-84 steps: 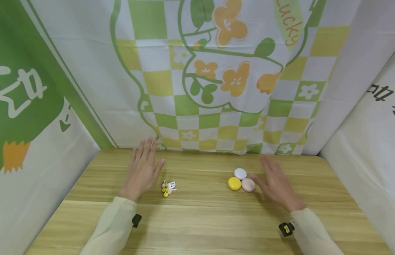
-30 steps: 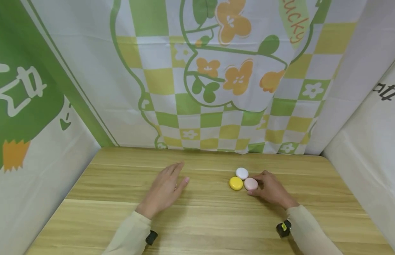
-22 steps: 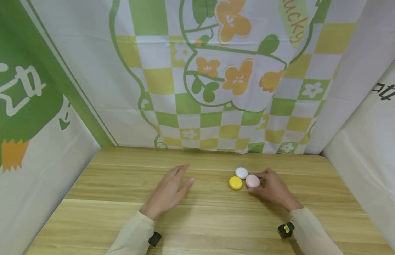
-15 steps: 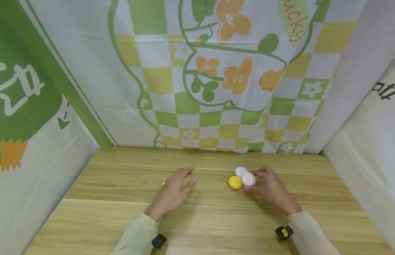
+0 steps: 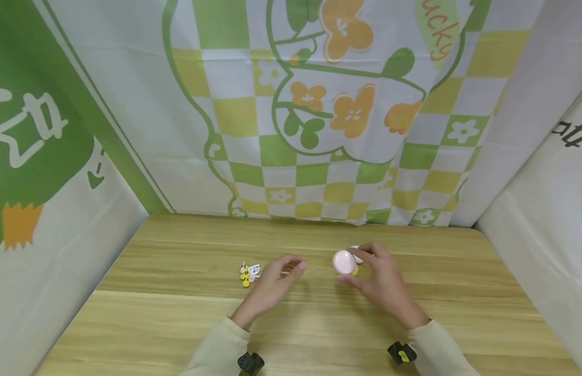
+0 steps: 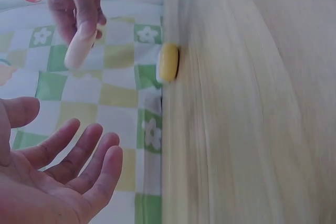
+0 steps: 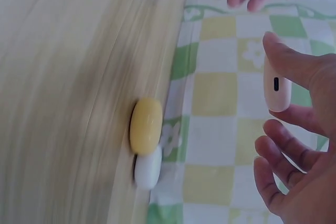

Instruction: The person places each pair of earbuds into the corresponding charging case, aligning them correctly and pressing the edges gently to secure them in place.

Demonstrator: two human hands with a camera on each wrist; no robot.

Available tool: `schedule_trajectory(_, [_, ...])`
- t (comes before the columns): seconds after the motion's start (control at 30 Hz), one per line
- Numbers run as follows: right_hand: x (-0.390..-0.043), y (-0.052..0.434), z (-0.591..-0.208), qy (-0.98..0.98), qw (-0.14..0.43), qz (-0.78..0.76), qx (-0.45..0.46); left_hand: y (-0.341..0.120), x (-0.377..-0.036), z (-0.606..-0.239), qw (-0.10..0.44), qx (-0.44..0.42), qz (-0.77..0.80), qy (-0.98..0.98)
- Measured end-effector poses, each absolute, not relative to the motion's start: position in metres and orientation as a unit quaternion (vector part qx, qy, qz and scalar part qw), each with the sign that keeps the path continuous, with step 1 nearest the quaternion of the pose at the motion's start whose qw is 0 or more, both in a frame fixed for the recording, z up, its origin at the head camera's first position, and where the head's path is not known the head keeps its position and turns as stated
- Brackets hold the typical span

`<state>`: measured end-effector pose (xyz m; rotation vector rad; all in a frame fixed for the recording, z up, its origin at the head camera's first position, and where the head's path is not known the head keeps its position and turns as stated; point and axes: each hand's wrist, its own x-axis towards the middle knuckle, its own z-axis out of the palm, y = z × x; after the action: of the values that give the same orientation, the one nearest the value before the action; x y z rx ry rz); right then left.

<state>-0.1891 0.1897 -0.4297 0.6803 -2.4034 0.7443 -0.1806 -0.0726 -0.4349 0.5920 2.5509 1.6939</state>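
Between thumb and index finger my right hand [image 5: 383, 282] pinches a round, glossy pink earbud charging case [image 5: 344, 262], raised off the table. Its small dark charging port faces the camera in the right wrist view. Below and behind it, a yellow case [image 7: 146, 127] and a white case [image 7: 148, 169] of the same kind lie side by side on the table, partly hidden in the head view. My left hand [image 5: 271, 286] hovers to the left of the pink case, palm facing it, fingers loosely bent and holding nothing. Left of that hand lies a small cluster of yellow, white and pink earbuds [image 5: 246, 277].
A wood-grain table [image 5: 178, 324] carries everything. A checkered, flower-printed cloth [image 5: 309, 177] hangs along its back edge, with more cloth on the left and right sides. A black wrist camera [image 5: 250, 362] sits on the left sleeve, another camera [image 5: 402, 353] on the right.
My right hand has gripped the pink case, lifted it and carried it left in front of the other two. My left hand has moved right, uncovering the earbuds.
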Motion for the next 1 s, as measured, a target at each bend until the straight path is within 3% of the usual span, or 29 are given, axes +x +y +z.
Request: schedule_trajectory(1.0, [-0.175,0.151,-0.435,-0.858,0.286,0.314,0.289,-0.054,-0.173,-0.434,0.073,0.202,0.602,0.769])
